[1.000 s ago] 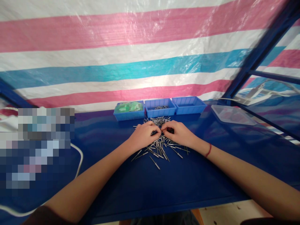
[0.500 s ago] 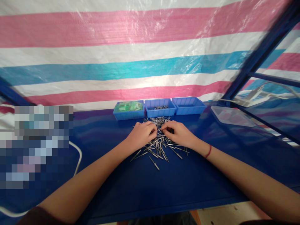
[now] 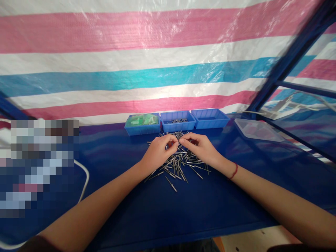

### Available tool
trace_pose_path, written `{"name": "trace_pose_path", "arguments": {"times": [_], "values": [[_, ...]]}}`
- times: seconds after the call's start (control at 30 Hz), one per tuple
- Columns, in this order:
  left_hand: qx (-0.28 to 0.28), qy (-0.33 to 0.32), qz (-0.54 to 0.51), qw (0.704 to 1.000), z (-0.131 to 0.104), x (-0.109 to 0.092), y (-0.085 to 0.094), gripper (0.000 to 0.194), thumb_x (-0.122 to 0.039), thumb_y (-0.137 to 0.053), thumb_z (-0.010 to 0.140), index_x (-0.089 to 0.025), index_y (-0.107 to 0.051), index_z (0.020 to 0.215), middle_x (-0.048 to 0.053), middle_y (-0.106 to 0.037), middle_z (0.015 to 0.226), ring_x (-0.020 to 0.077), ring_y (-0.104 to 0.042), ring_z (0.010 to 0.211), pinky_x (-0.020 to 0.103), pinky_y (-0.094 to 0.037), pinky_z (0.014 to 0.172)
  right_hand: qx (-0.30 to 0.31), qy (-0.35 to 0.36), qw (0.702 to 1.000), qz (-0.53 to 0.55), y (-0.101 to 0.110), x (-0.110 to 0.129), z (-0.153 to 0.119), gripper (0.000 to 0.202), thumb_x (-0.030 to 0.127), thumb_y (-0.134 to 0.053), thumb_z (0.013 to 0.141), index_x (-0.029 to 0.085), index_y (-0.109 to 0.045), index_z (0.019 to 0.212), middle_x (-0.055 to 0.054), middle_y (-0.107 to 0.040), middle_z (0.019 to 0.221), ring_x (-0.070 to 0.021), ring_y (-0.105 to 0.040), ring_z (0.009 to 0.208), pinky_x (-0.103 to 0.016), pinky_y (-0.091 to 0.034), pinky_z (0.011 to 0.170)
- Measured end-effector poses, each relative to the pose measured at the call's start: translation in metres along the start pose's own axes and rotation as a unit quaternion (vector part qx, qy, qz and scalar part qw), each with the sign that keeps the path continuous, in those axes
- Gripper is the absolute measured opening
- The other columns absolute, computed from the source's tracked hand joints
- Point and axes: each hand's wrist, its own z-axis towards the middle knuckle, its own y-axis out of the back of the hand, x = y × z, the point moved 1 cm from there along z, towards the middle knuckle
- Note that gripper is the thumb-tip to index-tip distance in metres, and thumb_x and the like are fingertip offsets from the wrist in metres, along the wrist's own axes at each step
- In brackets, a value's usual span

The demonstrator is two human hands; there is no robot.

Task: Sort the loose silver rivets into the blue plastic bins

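At the far left, a white cable (image 3: 87,175) curves over the blue table (image 3: 168,218). Further right, at the table's back edge, stands the left tray (image 3: 145,130), a blue one with green packets (image 3: 143,119) in it. In front of that tray and a little to its right is the left hand (image 3: 159,151), palm down, its thumb and forefinger curled until their tips come together over the rivet pile (image 3: 178,163). Whether a rivet is clamped between those tips cannot be told.

The pile lies beneath and between the two hands, spreading both behind the fingers and toward the person; one stray rivet (image 3: 171,184) lies apart on the near side, below the left hand. Directly behind the pile sits the middle tray (image 3: 180,126), with more rivets in its bottom.

The right hand (image 3: 201,147) reaches in over the pile's right side, thumb and forefinger bent toward each other, tips just beside the left hand's; what they grip, if anything, is too small to make out. Behind it is the right tray (image 3: 210,124), touching the middle one. A red bracelet (image 3: 234,171) circles the right wrist. Beyond, a clear plastic lid (image 3: 258,130) lies flat near a blue frame post (image 3: 286,66).
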Motion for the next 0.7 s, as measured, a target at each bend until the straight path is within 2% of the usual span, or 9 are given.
{"name": "trace_pose_path", "arguments": {"times": [0.13, 0.27, 0.37, 0.53, 0.7], "values": [[-0.007, -0.006, 0.005, 1.000, -0.001, -0.002, -0.001, 0.008, -0.022, -0.054, 0.083, -0.018, -0.060, 0.084, -0.002, -0.064, 0.073, 0.0111, -0.060, 0.066, 0.022, -0.044, 0.066, -0.004, 0.004, 0.999, 0.040, 0.000, 0.000, -0.001, 0.024, 0.039, -0.058, 0.081, 0.017, -0.067, 0.080, -0.004, -0.068, 0.078, -0.0162, -0.059, 0.071, -0.030, -0.046, 0.066], [0.001, -0.010, 0.021, 1.000, 0.000, -0.002, -0.002, 0.012, -0.026, -0.051, 0.086, -0.018, -0.061, 0.087, -0.001, -0.066, 0.076, 0.0119, -0.060, 0.068, 0.023, -0.045, 0.066, -0.012, 0.021, 0.999, 0.028, 0.000, 0.003, -0.002, 0.020, 0.036, -0.059, 0.082, 0.018, -0.068, 0.086, -0.005, -0.068, 0.083, -0.0169, -0.060, 0.075, -0.031, -0.047, 0.067], [0.002, -0.020, 0.025, 0.999, 0.000, -0.001, -0.002, 0.013, -0.025, -0.051, 0.087, -0.018, -0.061, 0.086, 0.000, -0.066, 0.077, 0.0120, -0.060, 0.068, 0.023, -0.045, 0.068, -0.030, 0.018, 0.999, 0.034, 0.000, 0.005, -0.002, 0.020, 0.035, -0.061, 0.080, 0.018, -0.067, 0.088, -0.004, -0.066, 0.080, -0.0155, -0.058, 0.070, -0.030, -0.046, 0.064], [-0.024, -0.025, 0.019, 0.999, -0.001, -0.001, -0.003, 0.009, -0.025, -0.054, 0.086, -0.018, -0.059, 0.085, -0.002, -0.064, 0.074, 0.0111, -0.059, 0.067, 0.022, -0.044, 0.066, -0.051, 0.005, 0.998, 0.032, -0.001, 0.006, -0.004, 0.018, 0.036, -0.063, 0.078, 0.017, -0.062, 0.078, -0.002, -0.062, 0.071, -0.0129, -0.054, 0.062, -0.028, -0.044, 0.059], [-0.059, -0.010, 0.019, 0.998, -0.003, -0.003, -0.001, 0.003, -0.021, -0.057, 0.082, -0.018, -0.057, 0.081, -0.002, -0.063, 0.075, 0.0107, -0.058, 0.067, 0.024, -0.043, 0.067, -0.047, 0.027, 0.998, 0.034, -0.002, 0.010, -0.005, 0.017, 0.033, -0.061, 0.080, 0.017, -0.063, 0.085, -0.002, -0.061, 0.072, -0.0131, -0.054, 0.064, -0.027, -0.045, 0.059]]}}
